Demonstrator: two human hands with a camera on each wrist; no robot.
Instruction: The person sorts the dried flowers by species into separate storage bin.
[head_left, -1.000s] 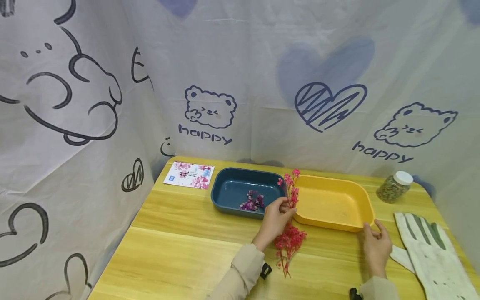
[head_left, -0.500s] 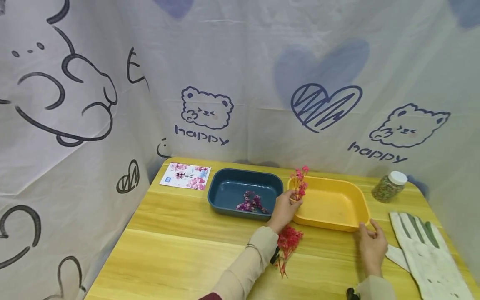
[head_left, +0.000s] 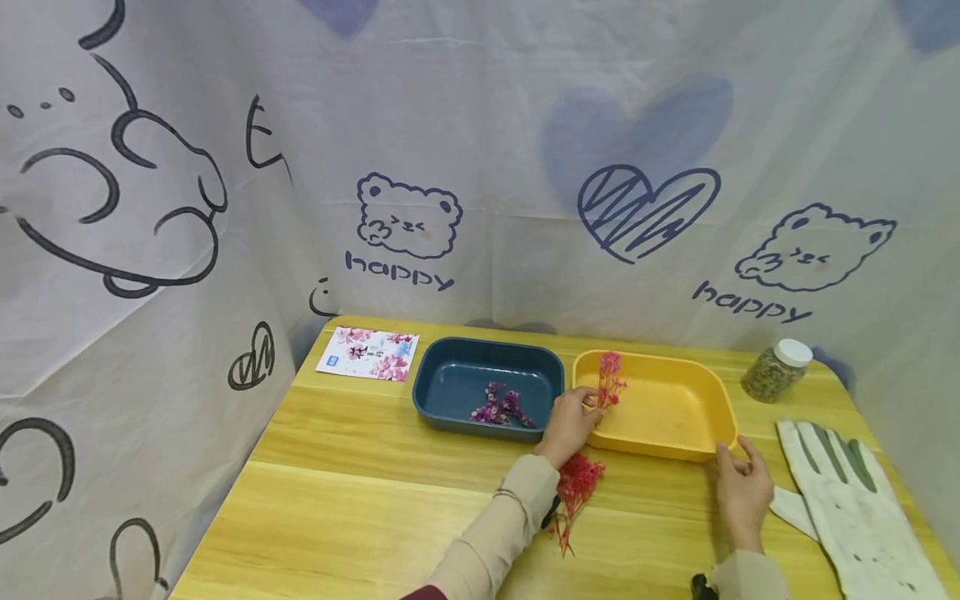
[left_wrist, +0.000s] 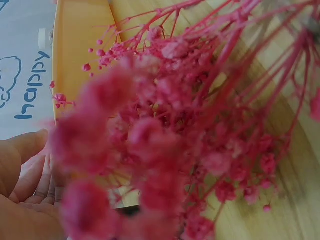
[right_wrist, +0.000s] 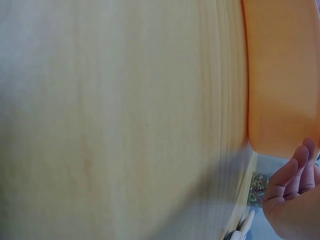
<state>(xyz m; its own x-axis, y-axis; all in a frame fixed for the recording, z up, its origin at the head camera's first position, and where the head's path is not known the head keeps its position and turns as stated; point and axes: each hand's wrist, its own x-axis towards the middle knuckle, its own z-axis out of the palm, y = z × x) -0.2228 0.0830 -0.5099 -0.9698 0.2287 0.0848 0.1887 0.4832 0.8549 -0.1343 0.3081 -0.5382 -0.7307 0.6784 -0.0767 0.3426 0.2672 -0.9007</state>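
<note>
Two trays [head_left: 663, 412], two pink flower bunches [head_left: 579, 477], one purple flower cluster [head_left: 495, 410], one jar [head_left: 769, 377], one card [head_left: 367, 353], one visible glove [head_left: 870, 521]

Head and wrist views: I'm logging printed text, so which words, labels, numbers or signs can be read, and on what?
"happy": on the cloth, twice in the head view; once in the left wrist view.
"E"-like mark: on the cloth's left side, perhaps only a drawing.
Card: its characters and blue label are too small to read.
No numbers are legible.

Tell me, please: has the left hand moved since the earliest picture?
Yes. Judged against the dark blue tray in the head view, the left hand has shifted right, toward the yellow tray.
</note>
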